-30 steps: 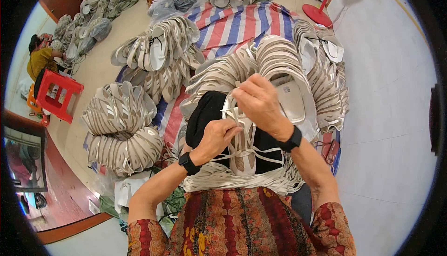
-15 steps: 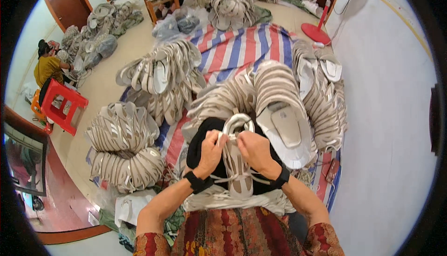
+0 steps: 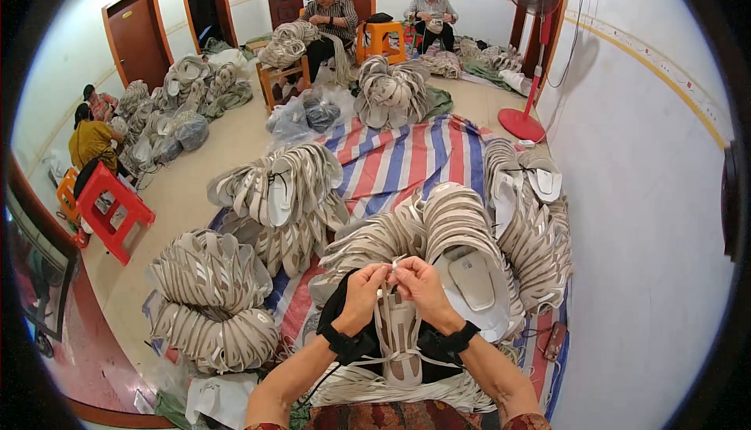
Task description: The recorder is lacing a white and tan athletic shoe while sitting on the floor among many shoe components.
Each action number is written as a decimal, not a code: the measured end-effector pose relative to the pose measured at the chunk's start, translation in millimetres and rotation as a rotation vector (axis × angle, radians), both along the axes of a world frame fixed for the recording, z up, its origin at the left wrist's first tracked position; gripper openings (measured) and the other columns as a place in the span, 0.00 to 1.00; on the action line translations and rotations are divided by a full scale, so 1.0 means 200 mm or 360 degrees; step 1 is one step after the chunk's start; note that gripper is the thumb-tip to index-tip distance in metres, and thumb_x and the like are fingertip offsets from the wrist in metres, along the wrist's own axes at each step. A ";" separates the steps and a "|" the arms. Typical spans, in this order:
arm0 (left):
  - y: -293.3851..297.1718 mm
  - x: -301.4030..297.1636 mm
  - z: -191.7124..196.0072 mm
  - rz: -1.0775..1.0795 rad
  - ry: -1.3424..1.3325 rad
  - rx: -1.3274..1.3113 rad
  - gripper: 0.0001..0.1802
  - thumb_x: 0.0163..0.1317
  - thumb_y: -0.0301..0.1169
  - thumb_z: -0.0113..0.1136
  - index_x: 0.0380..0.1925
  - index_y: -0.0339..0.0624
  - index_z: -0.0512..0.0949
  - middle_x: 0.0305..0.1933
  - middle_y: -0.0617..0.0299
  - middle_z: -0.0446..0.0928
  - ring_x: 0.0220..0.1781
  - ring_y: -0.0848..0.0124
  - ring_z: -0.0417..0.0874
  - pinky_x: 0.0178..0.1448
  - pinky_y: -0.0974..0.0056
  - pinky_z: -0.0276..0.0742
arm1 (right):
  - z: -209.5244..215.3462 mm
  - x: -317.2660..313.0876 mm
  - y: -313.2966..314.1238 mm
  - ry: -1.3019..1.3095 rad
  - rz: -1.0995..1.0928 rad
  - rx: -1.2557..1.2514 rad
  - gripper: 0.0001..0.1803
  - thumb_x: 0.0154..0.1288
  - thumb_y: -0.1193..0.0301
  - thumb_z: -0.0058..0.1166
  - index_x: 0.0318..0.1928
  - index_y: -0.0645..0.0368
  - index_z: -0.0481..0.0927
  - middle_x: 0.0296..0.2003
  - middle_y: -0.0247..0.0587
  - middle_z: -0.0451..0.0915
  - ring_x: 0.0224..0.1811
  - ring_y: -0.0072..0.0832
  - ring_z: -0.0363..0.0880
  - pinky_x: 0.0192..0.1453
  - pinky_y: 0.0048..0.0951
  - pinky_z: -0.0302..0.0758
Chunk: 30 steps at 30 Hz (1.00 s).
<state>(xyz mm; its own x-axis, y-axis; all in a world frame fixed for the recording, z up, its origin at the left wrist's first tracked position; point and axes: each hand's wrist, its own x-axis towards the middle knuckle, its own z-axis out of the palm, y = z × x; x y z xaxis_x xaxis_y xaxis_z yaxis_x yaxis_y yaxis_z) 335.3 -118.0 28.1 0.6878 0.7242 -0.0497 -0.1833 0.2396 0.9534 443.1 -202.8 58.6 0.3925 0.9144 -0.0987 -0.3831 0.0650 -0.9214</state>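
Note:
A beige and white shoe upper (image 3: pixel 399 328) stands upright in front of me, toe toward me, with pale laces threaded across it and trailing to both sides. My left hand (image 3: pixel 361 293) is closed in a pinch above its collar end. Close beside it, my right hand (image 3: pixel 426 291) is also closed, thumb and fingertips together. A short pale piece of shoelace (image 3: pixel 396 264) shows between the two hands' fingertips. The fingers hide part of the collar. Black cloth lies behind the upper, and many loose pale laces (image 3: pixel 375 399) spread beneath it.
Curved stacks of shoe uppers (image 3: pixel 215 336) stand left, ahead (image 3: pixel 461 219) and right (image 3: pixel 540 250) on a striped sheet (image 3: pixel 415 156). A red stool (image 3: pixel 113 211) is at the left, a fan (image 3: pixel 532 47) by the right wall. Several people (image 3: pixel 332 19) sit farther back.
The view has tilted up, showing more of the people and the far room. My hands have lifted off the shoe collar and come closer together, fingertips nearly meeting.

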 end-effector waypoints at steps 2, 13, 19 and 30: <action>-0.01 0.00 0.00 -0.0011 -0.0048 -0.0070 0.11 0.64 0.33 0.48 0.36 0.37 0.76 0.29 0.70 0.74 0.28 0.83 0.69 0.34 0.77 0.64 | -0.03 -0.02 0.01 -0.0032 0.0058 -0.0071 0.05 0.63 0.72 0.48 0.35 0.61 0.72 0.26 0.32 0.75 0.20 0.12 0.65 0.23 0.13 0.62; -0.04 -0.07 -0.01 -0.0073 -0.0446 -0.0782 0.18 0.66 0.34 0.46 0.52 0.35 0.65 0.47 0.54 0.74 0.42 0.68 0.77 0.46 0.63 0.74 | -0.10 -0.08 -0.06 -0.0050 0.0083 -0.0232 0.06 0.64 0.73 0.45 0.33 0.64 0.71 0.32 0.37 0.75 0.33 0.20 0.76 0.41 0.20 0.75; -0.05 -0.11 0.01 0.0001 -0.0287 -0.0683 0.20 0.65 0.36 0.48 0.53 0.37 0.65 0.45 0.56 0.75 0.39 0.70 0.78 0.40 0.63 0.76 | -0.08 -0.14 -0.09 0.0173 0.0158 -0.0369 0.07 0.65 0.73 0.41 0.35 0.65 0.69 0.32 0.38 0.74 0.35 0.22 0.76 0.38 0.21 0.74; -0.06 -0.17 0.00 0.0112 -0.0344 -0.0664 0.18 0.62 0.29 0.51 0.51 0.35 0.66 0.36 0.56 0.77 0.34 0.70 0.79 0.37 0.67 0.77 | -0.05 -0.23 -0.12 0.0104 0.0342 -0.0396 0.13 0.66 0.68 0.38 0.40 0.68 0.70 0.31 0.42 0.76 0.28 0.28 0.80 0.29 0.23 0.74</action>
